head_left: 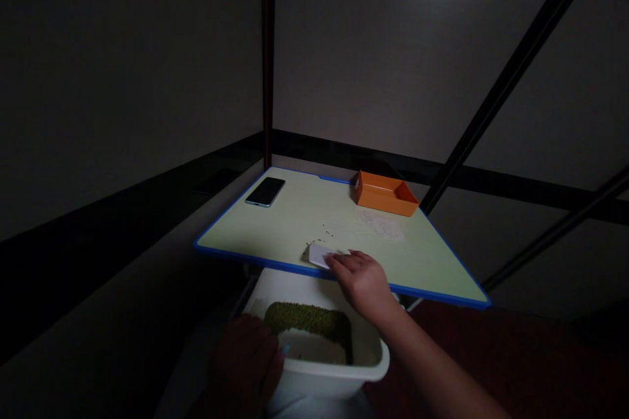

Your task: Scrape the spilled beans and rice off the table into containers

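My right hand [361,280] is closed on a flat white card [319,255], which lies low against the pale tabletop [295,209] close to its blue front edge. Several small dark grains [327,233] are scattered just beyond the card. Below that edge is a white tub [339,370], holding a band of small green grains that look like mung beans [309,317]. In deep shadow, my left hand [248,360] is closed around the tub's near left rim. A small light-blue bit shows by its thumb; what it is I cannot tell.
A smartphone [266,191] lies at the tabletop's far left. An orange open tray [386,195] stands at the far right, with a whitish patch [381,224] in front of it. Dark-striped wall panels [363,65] close in the back and left sides.
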Tool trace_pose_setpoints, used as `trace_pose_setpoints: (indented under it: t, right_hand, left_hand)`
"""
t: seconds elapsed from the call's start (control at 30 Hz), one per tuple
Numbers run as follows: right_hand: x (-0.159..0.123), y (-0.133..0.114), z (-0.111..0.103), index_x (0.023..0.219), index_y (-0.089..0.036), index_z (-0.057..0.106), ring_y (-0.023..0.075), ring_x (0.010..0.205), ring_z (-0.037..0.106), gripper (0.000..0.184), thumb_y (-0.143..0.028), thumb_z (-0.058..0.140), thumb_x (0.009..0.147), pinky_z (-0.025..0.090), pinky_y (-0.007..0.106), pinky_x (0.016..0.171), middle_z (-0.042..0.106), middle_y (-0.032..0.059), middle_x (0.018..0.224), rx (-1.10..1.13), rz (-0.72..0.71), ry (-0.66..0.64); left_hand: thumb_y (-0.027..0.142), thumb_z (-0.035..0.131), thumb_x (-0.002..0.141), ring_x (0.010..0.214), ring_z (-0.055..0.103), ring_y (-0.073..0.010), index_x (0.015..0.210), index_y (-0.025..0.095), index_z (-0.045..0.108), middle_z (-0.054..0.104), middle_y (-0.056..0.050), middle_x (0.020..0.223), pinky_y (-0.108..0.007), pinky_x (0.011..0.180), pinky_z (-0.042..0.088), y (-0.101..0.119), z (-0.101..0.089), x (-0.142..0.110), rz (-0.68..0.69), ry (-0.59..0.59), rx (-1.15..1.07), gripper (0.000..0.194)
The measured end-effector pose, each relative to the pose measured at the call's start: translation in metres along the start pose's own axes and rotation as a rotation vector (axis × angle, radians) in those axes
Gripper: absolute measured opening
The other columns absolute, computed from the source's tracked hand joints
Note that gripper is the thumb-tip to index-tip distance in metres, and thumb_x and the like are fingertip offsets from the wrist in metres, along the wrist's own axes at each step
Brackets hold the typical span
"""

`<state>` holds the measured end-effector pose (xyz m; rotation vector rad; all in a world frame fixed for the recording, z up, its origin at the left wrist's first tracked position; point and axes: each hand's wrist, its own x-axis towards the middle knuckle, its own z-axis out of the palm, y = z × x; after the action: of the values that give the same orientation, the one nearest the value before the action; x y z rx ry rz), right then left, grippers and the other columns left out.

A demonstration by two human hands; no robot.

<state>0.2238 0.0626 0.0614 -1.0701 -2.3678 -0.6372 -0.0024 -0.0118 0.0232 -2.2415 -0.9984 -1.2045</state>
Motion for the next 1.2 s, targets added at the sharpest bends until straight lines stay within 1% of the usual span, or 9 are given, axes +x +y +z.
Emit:
trace_pose_setpoints:
  t: [0.13, 0.23, 0.33, 0.43, 0.5, 0.6, 0.8, 1.0, 1.2]
  right_hand:
    - [0.004, 0.008, 0.005, 0.105, -0.019, 0.06, 0.018, 0.083, 0.062, 0.029, -0.011, 0.048, 0.08, 0.044, 0.034, 0.078, 0.067, 0.0081, 0.098, -0.011, 0.028, -0.026]
    - [0.007, 0.013, 0.001, 0.105, -0.019, 0.06, 0.0179, 0.079, 0.062, 0.026, -0.017, 0.047, 0.082, 0.042, 0.034, 0.08, 0.068, 0.0079, 0.092, 0.005, 0.08, -0.027]
    - [0.014, 0.018, -0.013, 0.102, -0.019, 0.061, 0.0166, 0.07, 0.061, 0.025, -0.024, 0.044, 0.084, 0.043, 0.028, 0.069, 0.068, 0.0067, 0.081, 0.081, 0.242, -0.001]
    - [0.029, 0.027, -0.025, 0.103, -0.021, 0.059, 0.0154, 0.066, 0.061, 0.027, -0.031, 0.043, 0.084, 0.04, 0.023, 0.059, 0.068, 0.0042, 0.079, 0.222, 0.456, 0.028]
    - [0.04, 0.035, -0.025, 0.102, -0.021, 0.059, 0.0156, 0.065, 0.06, 0.027, -0.034, 0.044, 0.083, 0.04, 0.023, 0.057, 0.068, 0.0035, 0.078, 0.309, 0.537, 0.003]
    - [0.054, 0.044, -0.013, 0.095, -0.021, 0.062, 0.0162, 0.064, 0.059, 0.025, -0.036, 0.048, 0.08, 0.039, 0.023, 0.056, 0.067, 0.0041, 0.075, 0.36, 0.586, -0.105]
    - [0.071, 0.054, 0.015, 0.095, -0.02, 0.064, 0.0173, 0.073, 0.06, 0.028, -0.038, 0.048, 0.08, 0.039, 0.024, 0.063, 0.068, 0.0074, 0.084, 0.351, 0.614, -0.182]
    - [0.085, 0.059, 0.022, 0.099, -0.024, 0.064, 0.0195, 0.08, 0.06, 0.029, -0.039, 0.048, 0.08, 0.04, 0.026, 0.065, 0.068, 0.0059, 0.089, 0.333, 0.524, -0.265]
    - [0.091, 0.057, 0.025, 0.099, -0.026, 0.064, 0.0191, 0.085, 0.06, 0.026, -0.038, 0.051, 0.08, 0.041, 0.027, 0.071, 0.068, 0.0039, 0.094, 0.378, 0.453, -0.284]
  left_hand:
    - [0.016, 0.04, 0.074, 0.059, 0.046, -0.0126, 0.061, 0.02, 0.049, 0.052, 0.0, 0.055, -0.03, 0.064, 0.04, 0.001, -0.002, 0.002, -0.011, 0.001, 0.004, 0.017]
    - [0.016, 0.04, 0.074, 0.058, 0.047, -0.0122, 0.06, 0.02, 0.049, 0.052, 0.0, 0.055, -0.029, 0.064, 0.04, 0.001, -0.003, 0.003, 0.002, 0.001, 0.006, 0.017]
    - [0.017, 0.039, 0.075, 0.058, 0.047, -0.0122, 0.06, 0.02, 0.049, 0.052, 0.0, 0.055, -0.029, 0.063, 0.04, 0.001, -0.003, 0.004, -0.004, -0.002, 0.002, 0.018]
    - [0.017, 0.041, 0.074, 0.057, 0.046, -0.0126, 0.059, 0.02, 0.048, 0.052, 0.0, 0.054, -0.03, 0.061, 0.039, 0.001, -0.003, 0.003, -0.005, -0.014, -0.001, 0.018]
    - [0.016, 0.041, 0.074, 0.057, 0.047, -0.0124, 0.06, 0.019, 0.049, 0.052, 0.0, 0.054, -0.029, 0.061, 0.039, 0.0, -0.002, 0.002, 0.001, -0.018, -0.003, 0.016]
    - [0.016, 0.041, 0.074, 0.056, 0.047, -0.0123, 0.059, 0.02, 0.048, 0.051, 0.0, 0.053, -0.029, 0.061, 0.039, 0.0, -0.002, 0.003, 0.006, -0.004, -0.005, 0.017]
    - [0.016, 0.04, 0.075, 0.059, 0.049, -0.0122, 0.062, 0.02, 0.049, 0.053, 0.0, 0.055, -0.03, 0.067, 0.041, 0.001, -0.002, 0.003, -0.003, 0.023, 0.006, 0.016]
    - [0.017, 0.039, 0.075, 0.057, 0.049, -0.0122, 0.061, 0.02, 0.049, 0.053, 0.0, 0.054, -0.03, 0.064, 0.041, 0.002, -0.004, 0.005, 0.001, 0.011, 0.024, 0.018]
    - [0.017, 0.04, 0.075, 0.058, 0.049, -0.0124, 0.061, 0.02, 0.049, 0.054, 0.0, 0.054, -0.03, 0.066, 0.042, 0.002, -0.003, 0.004, -0.013, 0.019, 0.001, 0.017]
